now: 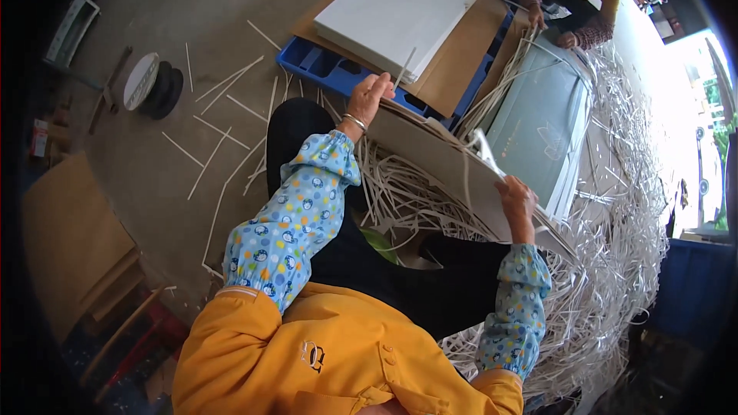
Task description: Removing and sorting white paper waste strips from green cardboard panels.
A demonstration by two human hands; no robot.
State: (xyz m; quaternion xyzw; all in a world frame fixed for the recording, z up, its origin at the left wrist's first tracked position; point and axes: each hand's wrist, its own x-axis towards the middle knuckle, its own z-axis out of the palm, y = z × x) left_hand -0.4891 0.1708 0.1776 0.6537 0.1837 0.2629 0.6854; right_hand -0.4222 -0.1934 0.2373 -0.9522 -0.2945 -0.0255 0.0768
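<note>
A stack of thin pale sheets point(438, 155) stands tilted on edge across my knees, with a white strip running over its face. At its left end my left hand point(370, 97) is closed on the upper edge. A thin grey stick-like piece point(405, 66) rises beside those fingers; whether they hold it I cannot tell. My right hand point(517, 198) grips the top edge towards the right end, thumb and fingers bent over it. Near that hand a crumpled white strip point(483, 150) sticks up from the edge. The far side of the sheets is hidden.
A white sheet stack point(403, 11) lies on cardboard over a blue pallet point(307, 61). Grey-green sheets point(538, 107) lie to the right, under a co-worker's hands point(567, 40). Shredded strips point(607, 284) heap at right. A strap reel point(157, 88) stands left.
</note>
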